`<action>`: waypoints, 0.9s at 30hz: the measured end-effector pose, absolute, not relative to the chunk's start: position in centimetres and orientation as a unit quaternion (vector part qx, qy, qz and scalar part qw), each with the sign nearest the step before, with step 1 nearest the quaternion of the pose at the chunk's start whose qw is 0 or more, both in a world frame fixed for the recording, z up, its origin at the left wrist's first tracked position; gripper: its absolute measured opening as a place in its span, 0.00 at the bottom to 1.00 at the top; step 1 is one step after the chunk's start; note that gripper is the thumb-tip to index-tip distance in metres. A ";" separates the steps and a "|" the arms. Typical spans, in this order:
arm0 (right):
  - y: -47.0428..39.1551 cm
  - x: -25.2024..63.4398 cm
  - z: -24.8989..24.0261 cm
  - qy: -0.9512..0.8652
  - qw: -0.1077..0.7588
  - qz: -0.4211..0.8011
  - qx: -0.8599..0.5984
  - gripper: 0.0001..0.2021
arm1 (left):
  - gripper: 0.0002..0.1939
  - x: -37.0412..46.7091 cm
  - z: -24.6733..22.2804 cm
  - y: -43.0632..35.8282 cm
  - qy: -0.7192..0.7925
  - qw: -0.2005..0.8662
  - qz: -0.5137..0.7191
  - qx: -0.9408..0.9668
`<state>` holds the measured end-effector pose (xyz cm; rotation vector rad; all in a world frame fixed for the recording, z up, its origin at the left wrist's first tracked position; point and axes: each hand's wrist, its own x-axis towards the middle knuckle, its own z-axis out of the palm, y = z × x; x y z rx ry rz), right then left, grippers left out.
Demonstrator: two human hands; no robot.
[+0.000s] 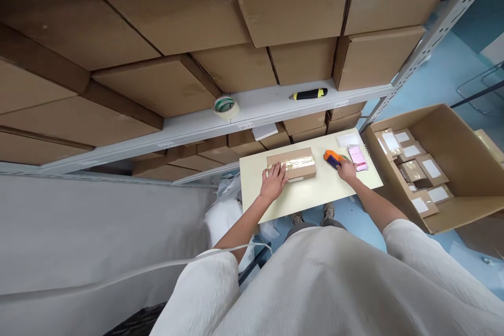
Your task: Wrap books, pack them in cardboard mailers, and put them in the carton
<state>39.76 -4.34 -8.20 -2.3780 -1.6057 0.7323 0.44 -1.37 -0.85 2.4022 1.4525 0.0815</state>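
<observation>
A taped brown cardboard box [296,161] lies on the pale yellow board [252,189]. My left hand [273,180] rests on the box's left end with its fingers apart. On the right part of the board, my right hand [347,171] is wrapped round an orange and dark blue tool [333,158], whose orange end points left toward the box. Just beyond that hand lie a pink label sheet [357,156] and a white paper [348,140].
Brown boxes [299,0] fill the shelves ahead. A tape roll [226,107] and a black-yellow cutter [310,94] lie on the shelf edge [268,100]. At right, a large open carton [468,147] holds several small labelled boxes. A white cable [157,266] crosses at left.
</observation>
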 end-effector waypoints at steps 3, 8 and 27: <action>-3.8 40.1 -6.0 -0.531 0.119 0.259 -0.798 0.20 | 0.32 0.3 -1.1 -1.2 0.504 0.167 0.042 0.846; -1.0 39.6 -0.5 -0.503 0.234 0.320 -0.768 0.18 | 0.31 0.0 -1.3 -0.6 0.495 0.185 0.071 0.846; 4.6 29.1 4.5 -0.587 0.299 0.484 -0.576 0.13 | 0.25 -0.6 -1.0 0.0 0.517 0.293 0.167 0.786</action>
